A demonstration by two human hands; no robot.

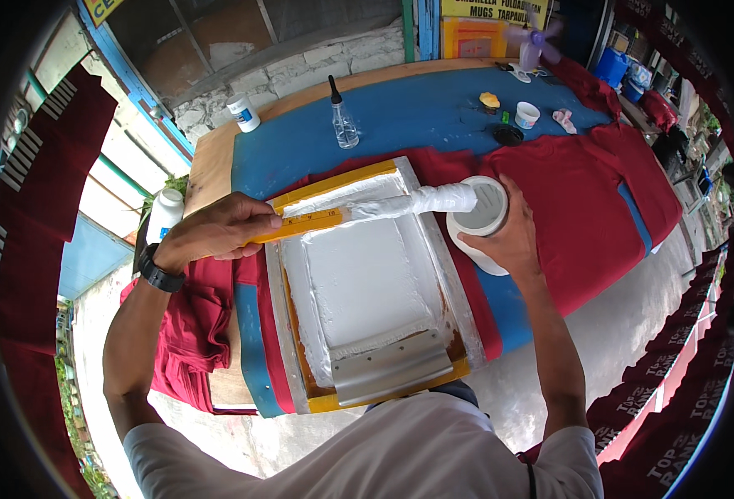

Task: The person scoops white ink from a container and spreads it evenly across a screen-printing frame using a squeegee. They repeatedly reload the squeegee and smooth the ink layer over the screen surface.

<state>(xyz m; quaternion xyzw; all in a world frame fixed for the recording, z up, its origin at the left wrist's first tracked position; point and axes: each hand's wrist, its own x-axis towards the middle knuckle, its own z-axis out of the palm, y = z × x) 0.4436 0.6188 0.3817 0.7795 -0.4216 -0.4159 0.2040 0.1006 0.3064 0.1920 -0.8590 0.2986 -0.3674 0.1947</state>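
Observation:
Closed round the yellow end of a ruler-like stick [309, 222], my left hand [226, 229] holds it level above a printing screen frame [458, 291]. Thick white paste coats the stick's far half, and its tip reaches the mouth of a white tub [495, 268]. My right hand [512, 229] grips that tub by its right side, tilting it. White paste [363, 283] covers the mesh inside the frame. At the frame's near end lies a squeegee with a metal holder [392, 368]. Under the frame is a dark red shirt [487, 320].
Another red shirt [571, 208] lies spread at the right of the blue table [292, 137]. Behind the frame stand a clear squeeze bottle [344, 125] and a white bottle [243, 113]. A small white cup [527, 115] sits far right, near a purple fan [535, 50]. Red shirts hang on both sides.

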